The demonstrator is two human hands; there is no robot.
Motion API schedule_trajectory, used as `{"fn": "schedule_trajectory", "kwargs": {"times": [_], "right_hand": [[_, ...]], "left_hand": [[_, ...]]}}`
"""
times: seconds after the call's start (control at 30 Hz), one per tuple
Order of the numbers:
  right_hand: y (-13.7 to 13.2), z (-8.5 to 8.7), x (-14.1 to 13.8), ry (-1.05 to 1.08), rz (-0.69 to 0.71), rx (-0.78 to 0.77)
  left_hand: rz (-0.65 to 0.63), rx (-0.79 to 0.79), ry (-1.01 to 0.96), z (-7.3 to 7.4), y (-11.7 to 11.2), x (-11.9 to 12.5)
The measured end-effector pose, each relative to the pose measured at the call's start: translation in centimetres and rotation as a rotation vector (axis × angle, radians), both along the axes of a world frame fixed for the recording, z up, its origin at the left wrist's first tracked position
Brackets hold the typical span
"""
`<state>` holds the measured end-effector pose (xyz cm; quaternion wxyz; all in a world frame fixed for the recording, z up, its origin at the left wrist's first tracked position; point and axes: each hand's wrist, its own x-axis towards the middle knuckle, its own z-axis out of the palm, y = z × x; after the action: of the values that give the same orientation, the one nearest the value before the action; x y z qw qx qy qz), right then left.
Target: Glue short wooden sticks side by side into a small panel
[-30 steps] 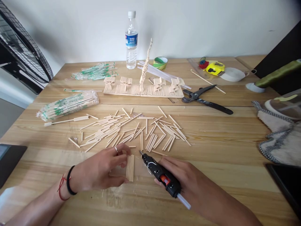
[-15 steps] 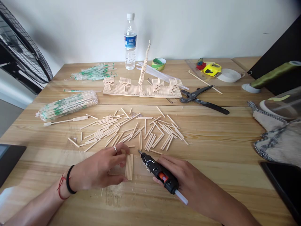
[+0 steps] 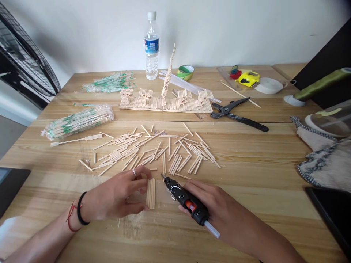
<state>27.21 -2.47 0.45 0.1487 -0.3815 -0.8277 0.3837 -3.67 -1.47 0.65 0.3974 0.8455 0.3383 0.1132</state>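
Several short wooden sticks lie side by side as a small panel [image 3: 151, 194] flat on the table. My left hand [image 3: 124, 191] grips this panel at its two ends, thumb at the near end and fingers at the far end. A black hot glue gun [image 3: 189, 202] is in my right hand [image 3: 210, 204], its nozzle just right of the panel's far end and apart from it. A clear glue stick [image 3: 212, 229] pokes out of the gun's back. Beyond both hands spreads a loose scatter of cut wooden sticks [image 3: 120, 151].
A stick-built model [image 3: 153, 104] with a tall curved spire stands behind the scatter. Around it are a water bottle [image 3: 151, 47], black pliers [image 3: 233, 113], a yellow tape measure [image 3: 248, 78] and a bagged stick bundle [image 3: 79, 120]. A cloth [image 3: 323, 157] and a black device [image 3: 329, 219] lie right.
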Motion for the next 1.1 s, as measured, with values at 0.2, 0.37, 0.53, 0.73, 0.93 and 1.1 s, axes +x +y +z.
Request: {"fn": "schedule_trajectory", "kwargs": {"times": [0.2,0.37,0.53,0.73,0.93,1.1], "right_hand": [[-0.04,0.21,-0.14,0.011,-0.012,0.025],[-0.01,0.19,-0.11,0.005,-0.007,0.000],[-0.09,-0.13,0.03,-0.025,-0.002,0.004],[-0.36,-0.49,0.13,-0.029,-0.006,0.050],[-0.47,-0.65,0.14,-0.060,0.022,0.025],[-0.39,-0.65,0.22,-0.065,0.029,0.014]], "left_hand": [[-0.004,0.007,0.000,0.08,0.04,0.03],[-0.004,0.004,-0.016,0.00,0.08,0.08],[-0.012,-0.008,-0.011,0.03,-0.01,-0.05],[-0.005,-0.008,0.010,0.05,0.02,-0.06],[-0.007,-0.009,-0.001,-0.13,0.07,-0.07],[-0.009,0.013,-0.011,0.02,0.09,-0.05]]}}
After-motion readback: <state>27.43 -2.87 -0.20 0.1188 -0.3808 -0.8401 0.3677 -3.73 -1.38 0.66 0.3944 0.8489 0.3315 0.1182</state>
